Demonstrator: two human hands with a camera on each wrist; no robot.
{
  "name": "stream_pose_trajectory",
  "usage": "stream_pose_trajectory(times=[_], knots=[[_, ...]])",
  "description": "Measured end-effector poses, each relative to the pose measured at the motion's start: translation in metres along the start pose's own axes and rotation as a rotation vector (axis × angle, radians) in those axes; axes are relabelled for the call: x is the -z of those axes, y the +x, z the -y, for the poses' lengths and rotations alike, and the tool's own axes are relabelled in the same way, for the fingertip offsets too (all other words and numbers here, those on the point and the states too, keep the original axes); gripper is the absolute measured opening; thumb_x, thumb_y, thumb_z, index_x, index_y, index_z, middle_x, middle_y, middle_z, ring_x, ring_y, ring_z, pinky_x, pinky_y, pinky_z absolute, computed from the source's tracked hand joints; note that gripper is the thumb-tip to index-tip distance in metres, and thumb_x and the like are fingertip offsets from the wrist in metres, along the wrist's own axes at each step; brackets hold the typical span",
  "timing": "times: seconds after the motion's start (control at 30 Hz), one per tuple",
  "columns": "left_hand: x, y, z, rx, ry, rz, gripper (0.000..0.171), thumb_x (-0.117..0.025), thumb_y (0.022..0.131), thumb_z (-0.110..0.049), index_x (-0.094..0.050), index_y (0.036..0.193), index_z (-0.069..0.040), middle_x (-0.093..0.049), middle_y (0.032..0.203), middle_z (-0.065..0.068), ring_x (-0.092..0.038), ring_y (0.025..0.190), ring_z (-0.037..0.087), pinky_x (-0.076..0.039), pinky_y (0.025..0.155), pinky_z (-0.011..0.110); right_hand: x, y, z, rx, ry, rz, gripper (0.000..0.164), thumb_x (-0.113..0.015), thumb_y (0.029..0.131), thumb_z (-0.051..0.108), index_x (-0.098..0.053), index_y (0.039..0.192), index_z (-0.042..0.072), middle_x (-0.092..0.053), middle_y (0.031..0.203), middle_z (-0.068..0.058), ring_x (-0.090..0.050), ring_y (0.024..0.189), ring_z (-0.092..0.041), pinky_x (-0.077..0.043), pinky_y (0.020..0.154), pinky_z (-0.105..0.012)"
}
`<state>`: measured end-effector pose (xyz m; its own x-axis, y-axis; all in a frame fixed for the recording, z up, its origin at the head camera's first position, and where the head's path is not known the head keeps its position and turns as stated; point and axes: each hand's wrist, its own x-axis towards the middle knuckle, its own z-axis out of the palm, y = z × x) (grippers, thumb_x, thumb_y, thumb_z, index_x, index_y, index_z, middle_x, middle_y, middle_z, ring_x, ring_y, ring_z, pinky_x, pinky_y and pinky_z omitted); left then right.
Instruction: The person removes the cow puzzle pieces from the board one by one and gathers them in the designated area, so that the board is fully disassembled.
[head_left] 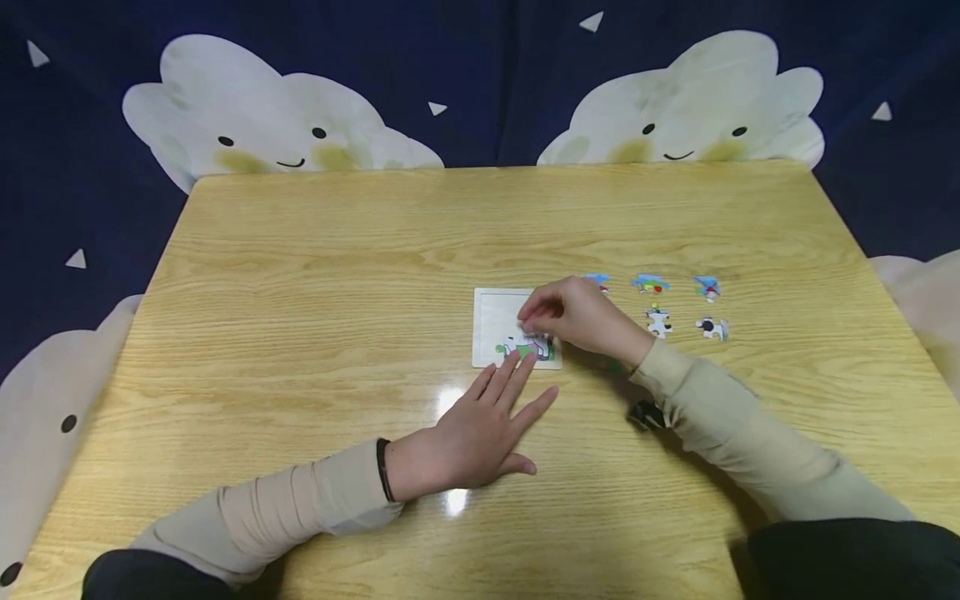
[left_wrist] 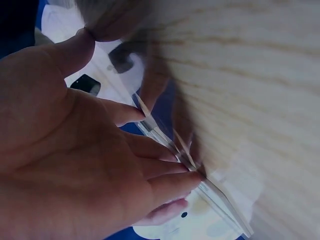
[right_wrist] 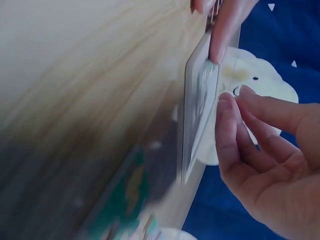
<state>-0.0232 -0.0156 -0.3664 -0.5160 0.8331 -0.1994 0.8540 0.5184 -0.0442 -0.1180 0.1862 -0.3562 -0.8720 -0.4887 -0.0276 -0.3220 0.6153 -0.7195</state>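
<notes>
A white square puzzle tray [head_left: 486,312] lies on the table, with pieces showing a green and white picture [head_left: 528,348] fitted along its near side. My right hand [head_left: 581,317] is over the tray's right part, its thumb and fingertips pinching a small puzzle piece mostly hidden by them. In the right wrist view, the right hand's pinched fingertips [right_wrist: 235,95] are close above the tray face. My left hand [head_left: 480,433] lies with fingers spread and fairly straight, its fingertips on the tray's near edge and the lower pieces.
Several loose puzzle pieces lie to the right of the tray, among them a blue one [head_left: 707,287], a red and yellow one [head_left: 651,284] and a white one [head_left: 712,327]. A green piece [right_wrist: 125,195] shows under the right wrist. Wooden table [head_left: 300,275] surrounds the tray.
</notes>
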Motion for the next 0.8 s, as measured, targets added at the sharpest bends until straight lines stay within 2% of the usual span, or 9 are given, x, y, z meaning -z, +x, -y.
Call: stream_pose_trajectory(times=[0.27,0.63,0.8], knots=[[-0.001,0.000,0.000,-0.002,0.014,-0.015,0.084,-0.041,0.093,-0.068,-0.025,0.157,-0.016,-0.013,0.158,0.028,-0.014,0.146,0.042,-0.026,0.114,0.045,-0.012,0.013,0.006,-0.001,0.015,0.075,0.003,-0.073,0.087,0.003,-0.074,0.089,0.001,-0.073,0.081,-0.004,-0.068,0.072,-0.014,-0.054,0.068,-0.032],[0.000,0.000,-0.001,0.008,0.039,0.030,0.082,-0.036,0.094,-0.068,-0.021,0.158,-0.018,-0.012,0.159,0.026,-0.012,0.147,0.039,-0.024,0.115,0.043,-0.017,0.016,0.009,-0.005,0.034,0.120,0.005,-0.073,0.085,-0.002,-0.073,0.085,0.003,-0.070,0.075,-0.001,-0.064,0.068,-0.012,-0.053,0.066,-0.028],[0.000,0.000,-0.001,0.010,0.030,0.032,0.083,-0.037,0.094,-0.068,-0.021,0.158,-0.018,-0.010,0.159,0.027,-0.011,0.147,0.039,-0.024,0.115,0.044,-0.015,0.019,0.010,-0.050,0.070,0.139,0.008,-0.071,0.085,-0.005,-0.073,0.084,0.004,-0.070,0.075,-0.002,-0.065,0.069,-0.013,-0.052,0.066,-0.027]])
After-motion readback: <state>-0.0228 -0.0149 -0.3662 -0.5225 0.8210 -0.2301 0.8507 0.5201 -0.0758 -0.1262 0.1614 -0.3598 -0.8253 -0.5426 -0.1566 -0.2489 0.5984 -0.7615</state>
